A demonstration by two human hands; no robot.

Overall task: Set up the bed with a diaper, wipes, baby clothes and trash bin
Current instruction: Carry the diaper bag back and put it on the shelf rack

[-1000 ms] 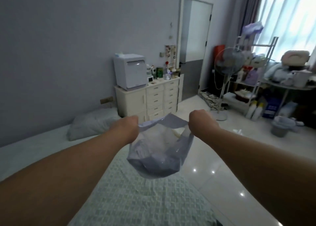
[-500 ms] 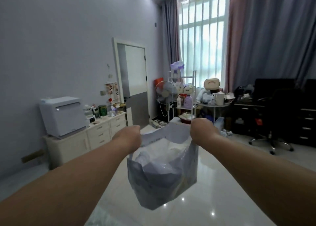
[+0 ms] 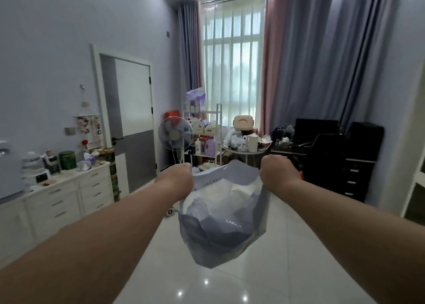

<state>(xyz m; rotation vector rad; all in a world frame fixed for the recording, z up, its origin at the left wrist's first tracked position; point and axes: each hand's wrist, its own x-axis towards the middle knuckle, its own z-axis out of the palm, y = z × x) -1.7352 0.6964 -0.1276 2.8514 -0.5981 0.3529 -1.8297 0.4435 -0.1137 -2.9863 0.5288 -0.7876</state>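
A translucent bluish plastic bag [image 3: 224, 223] hangs in the air in front of me, over the glossy tiled floor. White folded items, possibly diapers, show through its upper half. My left hand [image 3: 178, 179] is closed on the bag's left top edge. My right hand [image 3: 277, 173] is closed on its right top edge, so the mouth is stretched between both fists. The bed, the wipes, the baby clothes and a trash bin are not visible.
A white chest of drawers [image 3: 62, 200] with jars and bottles stands at the left wall, beside a door [image 3: 133, 124]. Beyond the bag are a standing fan [image 3: 176, 134], a cluttered shelf rack [image 3: 203, 131], a round table [image 3: 245, 152] and a black desk [image 3: 333, 156].
My view has swung up and to the right, away from the bed and toward the window. Both hands keep hold of the bag, which hangs fuller and lower.
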